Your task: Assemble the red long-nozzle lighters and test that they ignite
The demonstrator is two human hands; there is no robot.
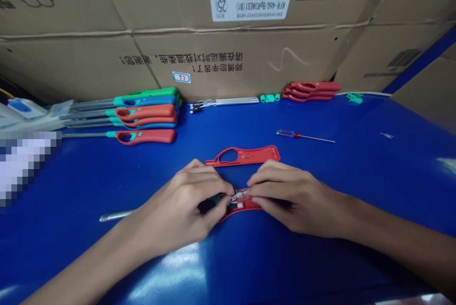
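Note:
A red lighter half-shell [248, 204] lies on the blue table under both hands, with small dark and white parts inside it. My right hand [290, 193] is closed on a clear fuel tank [242, 195] above the shell. Thumb and forefinger of my left hand [199, 195] pinch at the tank's left end, by a small pale part; what exactly they hold is hidden. A metal lighter tube [116, 216] sticks out to the left behind my left wrist. Just beyond the hands rests another red half-shell [258, 155], its hollow side showing.
Assembled lighters [149, 136] are stacked at the left. Along the back lie metal tubes with wires [235, 101], green rings [270, 98], red shells [313, 90] and green pieces [354, 98]. A screwdriver [302, 135] lies at the right. A cardboard box [171, 43] walls the back.

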